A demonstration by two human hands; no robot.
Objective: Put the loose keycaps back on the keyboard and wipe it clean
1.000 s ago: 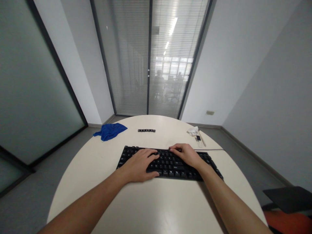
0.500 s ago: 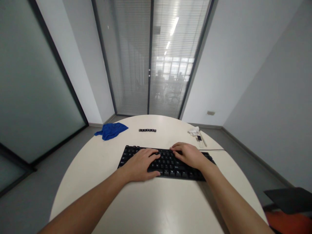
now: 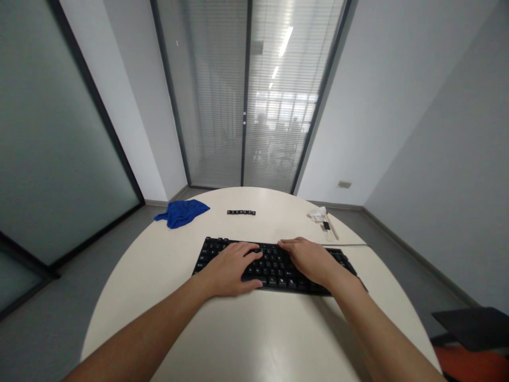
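Plainly, the work is at the black keyboard (image 3: 272, 263), which lies across the middle of the round worktop (image 3: 254, 339), its long sides running left to right. The left hand (image 3: 230, 270) rests on its left half, fingers spread wide over the keys, thumb at the near edge. The right hand (image 3: 312, 260) bends over the right half, fingers narrow and close together, tips at the keyboard's far edge; whether they pinch anything is hidden. I judge the step as steadying with the left and working a spot with the right; the next move calls for light, exact fingertips there.

Beyond, a thin cable (image 3: 350, 245) runs to the worktop's right edge. Towards the far right edge lie a pale stick (image 3: 333, 228), a small black piece (image 3: 326, 225) and a crumpled white cloth (image 3: 317, 214); a blue cloth (image 3: 182, 213) lies at the far left edge, and a row of black keycaps (image 3: 241, 213) near the far edge.
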